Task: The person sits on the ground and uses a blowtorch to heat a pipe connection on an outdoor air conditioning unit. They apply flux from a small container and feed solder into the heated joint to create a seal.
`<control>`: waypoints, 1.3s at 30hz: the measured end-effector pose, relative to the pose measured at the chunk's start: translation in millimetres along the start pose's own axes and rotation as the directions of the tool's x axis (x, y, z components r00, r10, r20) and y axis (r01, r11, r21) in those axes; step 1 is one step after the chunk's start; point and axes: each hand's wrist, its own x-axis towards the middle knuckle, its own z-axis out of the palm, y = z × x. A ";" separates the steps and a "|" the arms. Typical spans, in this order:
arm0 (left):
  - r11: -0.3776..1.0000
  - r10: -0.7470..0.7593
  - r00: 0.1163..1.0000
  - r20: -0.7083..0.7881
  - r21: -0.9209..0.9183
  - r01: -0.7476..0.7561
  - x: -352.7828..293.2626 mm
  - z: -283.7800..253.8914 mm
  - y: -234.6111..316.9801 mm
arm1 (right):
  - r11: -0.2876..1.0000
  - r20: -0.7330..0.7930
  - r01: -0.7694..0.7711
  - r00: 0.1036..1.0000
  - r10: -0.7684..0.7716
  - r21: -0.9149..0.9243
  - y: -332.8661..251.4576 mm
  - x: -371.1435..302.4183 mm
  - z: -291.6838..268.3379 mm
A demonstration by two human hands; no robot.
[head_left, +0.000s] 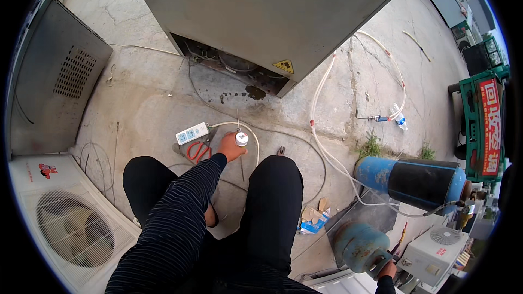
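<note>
My left hand (232,147) is closed round a small white round-topped thing (241,139), with a thin rod standing up beside it; its exact kind is unclear. Close by lie a white power strip (192,133) and a red-handled cutting tool (198,151). At the lower right, my right hand (387,270) is closed at the top collar of a blue-grey gas cylinder (357,246) lying tilted. Whether its fingers grip the collar or the valve is hard to see. In front of me stands a tall grey metal cabinet (272,16), its low opening showing pipes and wires.
A larger blue-and-black cylinder (419,182) lies at the right, near pale hoses (316,106) looping over the concrete. A blue-handled torch (377,118) lies beside a plastic bottle (399,117). An air-conditioner outdoor unit (75,228) and a metal cabinet (52,87) stand left.
</note>
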 end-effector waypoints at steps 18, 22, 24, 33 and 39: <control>0.998 0.004 0.974 -0.228 -0.056 -0.017 -30.4 -15.7 -39.5 | 0.975 0.078 -0.025 0.997 0.008 0.221 20.8 -0.8 -19.1; 0.989 0.138 0.961 -0.239 -0.011 -0.145 -26.0 -8.2 -48.2 | 0.859 -0.177 -0.420 0.859 0.481 0.294 -22.9 29.2 -130.7; 0.992 0.126 0.976 -0.179 0.006 -0.127 -28.6 1.3 -35.3 | 0.744 -0.519 -0.348 0.550 0.655 0.570 -8.0 51.6 -195.1; 1.000 0.015 0.983 -0.181 0.004 -0.015 -42.0 -9.7 -44.0 | 0.738 -0.264 -0.325 0.786 0.559 0.592 -118.3 133.7 -520.5; 0.990 -0.123 0.991 -0.056 0.060 0.127 -47.4 -16.8 -43.0 | 0.636 -0.172 -0.249 0.834 0.525 0.731 66.1 240.0 -434.5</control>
